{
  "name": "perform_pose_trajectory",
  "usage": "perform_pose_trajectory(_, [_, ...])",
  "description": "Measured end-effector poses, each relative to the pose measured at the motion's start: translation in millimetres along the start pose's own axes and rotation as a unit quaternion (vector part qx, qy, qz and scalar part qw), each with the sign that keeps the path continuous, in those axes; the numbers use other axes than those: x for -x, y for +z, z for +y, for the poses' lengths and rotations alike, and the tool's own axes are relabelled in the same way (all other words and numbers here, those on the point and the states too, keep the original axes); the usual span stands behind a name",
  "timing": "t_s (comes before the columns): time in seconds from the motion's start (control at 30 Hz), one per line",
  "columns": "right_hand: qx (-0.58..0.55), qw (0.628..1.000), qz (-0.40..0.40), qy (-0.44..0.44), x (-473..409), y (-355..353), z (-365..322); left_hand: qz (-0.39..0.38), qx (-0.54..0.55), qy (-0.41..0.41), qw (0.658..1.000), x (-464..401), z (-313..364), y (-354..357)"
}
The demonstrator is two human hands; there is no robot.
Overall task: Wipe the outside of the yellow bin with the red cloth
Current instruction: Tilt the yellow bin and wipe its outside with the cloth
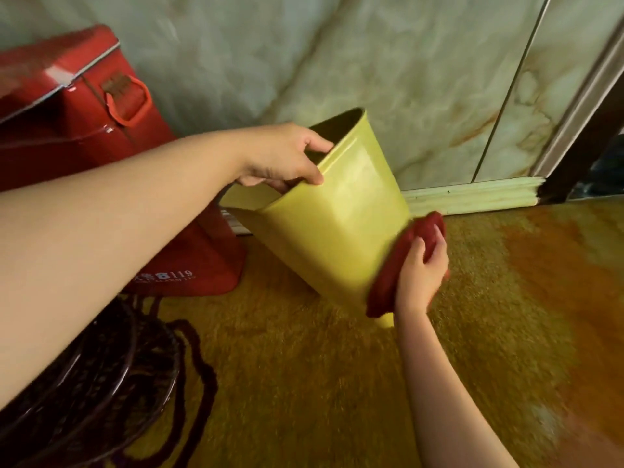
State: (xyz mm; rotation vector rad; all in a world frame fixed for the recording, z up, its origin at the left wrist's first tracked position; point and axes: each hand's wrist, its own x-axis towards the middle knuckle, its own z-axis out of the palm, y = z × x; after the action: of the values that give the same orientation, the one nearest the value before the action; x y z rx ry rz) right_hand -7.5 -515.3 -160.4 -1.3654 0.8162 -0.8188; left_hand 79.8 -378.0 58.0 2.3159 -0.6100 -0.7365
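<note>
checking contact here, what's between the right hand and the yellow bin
In the head view, the red cloth lies between the right hand and the yellow bin, pressed against the bin's bottom end.

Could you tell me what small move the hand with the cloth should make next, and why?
Probably slide the red cloth up the side wall toward the rim. The right hand presses it against the bottom end of the yellow bin, while the left hand grips the rim and holds the bin tilted, so the broad side facing the camera lies exposed and looks unwiped.

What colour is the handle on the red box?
Red-orange, on the red box; handle shows in the head view.
</note>
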Motion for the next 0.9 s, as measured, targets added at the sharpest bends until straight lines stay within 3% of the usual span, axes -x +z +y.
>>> perform_pose_trajectory(0.07, [-0.012, 0.995, 0.026, 0.097, -4, -20, 30, -0.005, 0.002, 0.001, 1.0, -5, 8, 10])
perform_pose_trajectory(0.2, [-0.012, 0.98, 0.098, 0.171, 8, -33, 56, -0.006, -0.047, 0.01, 0.999, -17, 34, 35])
perform_pose_trajectory(0.37, [-0.006, 0.943, 0.101, 0.316, 32, -62, 80, 0.086, -0.076, 0.055, 0.992, -34, 44, 50])
perform_pose_trajectory(0.53, [-0.122, 0.948, 0.169, 0.241, 53, -85, 58, 0.122, -0.168, 0.141, 0.968, -22, 23, 49])
perform_pose_trajectory(0.63, [-0.161, 0.968, 0.173, 0.084, 62, -82, 11, 0.24, -0.192, 0.18, 0.934, -21, 16, 53])
perform_pose_trajectory(0.7, [-0.146, 0.979, 0.138, -0.018, 63, -56, -20, 0.274, -0.203, 0.15, 0.928, -28, 26, 65])
perform_pose_trajectory(0.77, [-0.096, 0.988, 0.084, -0.089, 60, -25, -37, 0.22, -0.206, 0.135, 0.944, -33, 42, 75])
perform_pose_trajectory(0.9, [-0.058, 0.993, 0.052, -0.085, 43, -2, -40, 0.014, -0.252, 0.146, 0.957, -17, 33, 37])
